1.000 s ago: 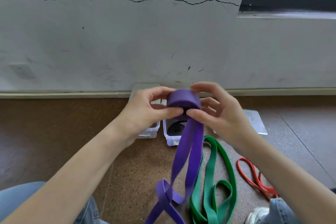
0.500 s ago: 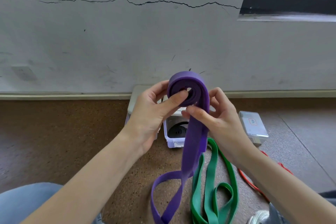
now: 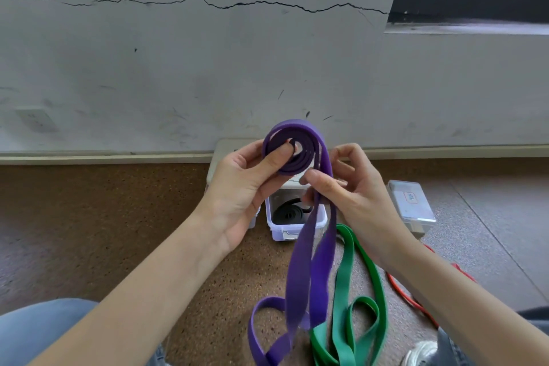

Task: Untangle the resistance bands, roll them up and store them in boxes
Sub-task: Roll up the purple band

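- The purple band (image 3: 297, 154) is partly rolled into a flat coil. The coil is held up in the air, with its round face turned toward the person.
- The left hand (image 3: 246, 187) is closed on the coil. Its thumb presses on the front of the coil, right by the hole in the middle. Its other fingers are behind the coil.
- The right hand (image 3: 350, 187) is just beside the coil, on its right and a bit lower. Its thumb and first finger pinch the loose part of the band where it leaves the coil.
- From those right fingers the loose tail hangs straight down. It ends in a loop on the floor (image 3: 148, 232), close to the person.
- I think the next turn needs the right fingers to feed the tail up onto the coil. The left hand is the one that keeps the coil tight.
- Under the hands sits an open box (image 3: 285, 232) with a black band (image 3: 288, 214) in it.
- A green band (image 3: 350, 291) lies on the floor below the right hand, touching the purple tail.
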Demonstrator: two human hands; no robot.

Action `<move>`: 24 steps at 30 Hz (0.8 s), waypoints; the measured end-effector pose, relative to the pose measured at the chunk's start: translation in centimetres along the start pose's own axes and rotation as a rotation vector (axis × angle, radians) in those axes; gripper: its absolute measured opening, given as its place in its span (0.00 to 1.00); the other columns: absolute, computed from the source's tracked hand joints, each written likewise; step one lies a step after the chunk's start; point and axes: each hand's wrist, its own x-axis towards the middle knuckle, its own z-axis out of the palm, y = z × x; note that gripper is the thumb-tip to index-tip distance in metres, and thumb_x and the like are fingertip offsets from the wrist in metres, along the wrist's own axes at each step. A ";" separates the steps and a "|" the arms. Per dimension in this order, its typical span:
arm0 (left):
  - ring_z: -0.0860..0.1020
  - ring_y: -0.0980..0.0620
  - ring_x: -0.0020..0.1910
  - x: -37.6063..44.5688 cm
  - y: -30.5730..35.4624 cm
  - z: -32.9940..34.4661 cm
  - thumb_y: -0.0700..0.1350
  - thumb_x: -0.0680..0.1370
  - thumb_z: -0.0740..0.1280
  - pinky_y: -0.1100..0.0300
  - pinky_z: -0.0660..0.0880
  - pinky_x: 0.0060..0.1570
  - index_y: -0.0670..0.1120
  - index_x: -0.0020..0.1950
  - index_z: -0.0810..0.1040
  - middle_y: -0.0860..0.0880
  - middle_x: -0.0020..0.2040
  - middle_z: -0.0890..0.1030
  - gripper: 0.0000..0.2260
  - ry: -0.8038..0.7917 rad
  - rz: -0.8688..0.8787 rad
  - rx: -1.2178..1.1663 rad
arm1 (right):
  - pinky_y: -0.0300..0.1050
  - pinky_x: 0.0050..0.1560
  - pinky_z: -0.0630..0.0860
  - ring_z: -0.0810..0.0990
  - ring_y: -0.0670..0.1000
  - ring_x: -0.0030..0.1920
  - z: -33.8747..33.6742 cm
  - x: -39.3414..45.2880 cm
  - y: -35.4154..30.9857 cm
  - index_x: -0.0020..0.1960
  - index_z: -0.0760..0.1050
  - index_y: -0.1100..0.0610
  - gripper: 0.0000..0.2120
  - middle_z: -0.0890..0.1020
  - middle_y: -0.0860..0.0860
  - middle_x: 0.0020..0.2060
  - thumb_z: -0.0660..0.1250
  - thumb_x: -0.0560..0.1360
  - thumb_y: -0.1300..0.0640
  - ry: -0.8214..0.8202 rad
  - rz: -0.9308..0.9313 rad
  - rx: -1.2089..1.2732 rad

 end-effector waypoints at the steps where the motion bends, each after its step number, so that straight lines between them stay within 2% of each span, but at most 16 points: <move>1: 0.83 0.52 0.46 0.0 0.0 0.0 0.45 0.61 0.73 0.65 0.78 0.42 0.43 0.47 0.83 0.45 0.46 0.85 0.15 0.000 -0.002 -0.010 | 0.42 0.34 0.80 0.82 0.51 0.34 0.0 0.0 -0.1 0.53 0.65 0.64 0.23 0.84 0.53 0.38 0.71 0.66 0.54 -0.007 0.021 0.015; 5: 0.83 0.51 0.44 0.1 -0.1 0.1 0.44 0.64 0.71 0.64 0.79 0.42 0.42 0.48 0.82 0.45 0.45 0.85 0.14 0.031 -0.035 -0.065 | 0.43 0.38 0.80 0.85 0.54 0.39 0.5 0.0 -0.2 0.58 0.67 0.53 0.22 0.85 0.56 0.42 0.69 0.67 0.52 -0.039 -0.002 -0.003; 8: 0.82 0.49 0.49 0.3 0.1 0.2 0.43 0.65 0.70 0.62 0.79 0.49 0.40 0.51 0.81 0.43 0.47 0.84 0.15 0.049 -0.065 -0.128 | 0.47 0.38 0.81 0.85 0.57 0.40 0.5 0.1 -0.1 0.59 0.69 0.49 0.17 0.85 0.57 0.46 0.66 0.71 0.52 -0.014 -0.023 0.127; 10: 0.81 0.47 0.53 0.4 0.3 0.2 0.42 0.65 0.70 0.61 0.79 0.51 0.39 0.51 0.81 0.43 0.50 0.84 0.16 0.057 -0.066 -0.136 | 0.50 0.37 0.82 0.85 0.58 0.39 0.0 0.3 -0.2 0.54 0.73 0.49 0.11 0.84 0.54 0.46 0.66 0.72 0.52 0.044 -0.022 0.156; 12: 0.82 0.48 0.51 0.4 0.4 0.1 0.42 0.64 0.70 0.61 0.79 0.50 0.40 0.48 0.82 0.43 0.48 0.84 0.14 0.070 -0.071 -0.139 | 0.50 0.38 0.82 0.85 0.56 0.40 -0.3 0.4 -0.1 0.49 0.75 0.50 0.08 0.80 0.54 0.44 0.66 0.71 0.51 0.059 -0.018 0.096; 16: 0.83 0.52 0.43 0.1 -0.3 0.4 0.42 0.64 0.70 0.64 0.80 0.43 0.42 0.45 0.82 0.46 0.43 0.85 0.11 0.070 -0.048 -0.122 | 0.48 0.42 0.82 0.83 0.53 0.44 0.0 0.1 0.4 0.52 0.73 0.55 0.14 0.79 0.53 0.45 0.70 0.69 0.52 -0.009 -0.038 -0.009; 20: 0.83 0.54 0.44 -0.3 -1.5 0.5 0.43 0.63 0.72 0.66 0.77 0.41 0.43 0.50 0.79 0.48 0.45 0.85 0.16 0.024 0.032 0.064 | 0.41 0.37 0.79 0.83 0.51 0.40 0.1 0.0 0.6 0.50 0.71 0.57 0.17 0.82 0.50 0.43 0.73 0.65 0.56 0.042 -0.045 -0.080; 22: 0.82 0.56 0.46 -0.3 -1.3 0.1 0.43 0.64 0.72 0.67 0.76 0.42 0.44 0.51 0.78 0.50 0.45 0.85 0.17 -0.018 0.009 0.185 | 0.38 0.38 0.77 0.83 0.50 0.41 -0.3 -0.2 0.6 0.50 0.71 0.58 0.16 0.83 0.51 0.42 0.73 0.66 0.58 0.036 -0.037 -0.051; 24: 0.82 0.58 0.48 -0.2 -0.7 -0.7 0.43 0.64 0.73 0.70 0.75 0.42 0.47 0.52 0.78 0.52 0.47 0.85 0.17 -0.062 -0.062 0.401 | 0.36 0.36 0.76 0.82 0.47 0.39 -0.7 -0.1 0.3 0.50 0.72 0.56 0.14 0.83 0.50 0.41 0.73 0.67 0.59 0.019 -0.041 -0.054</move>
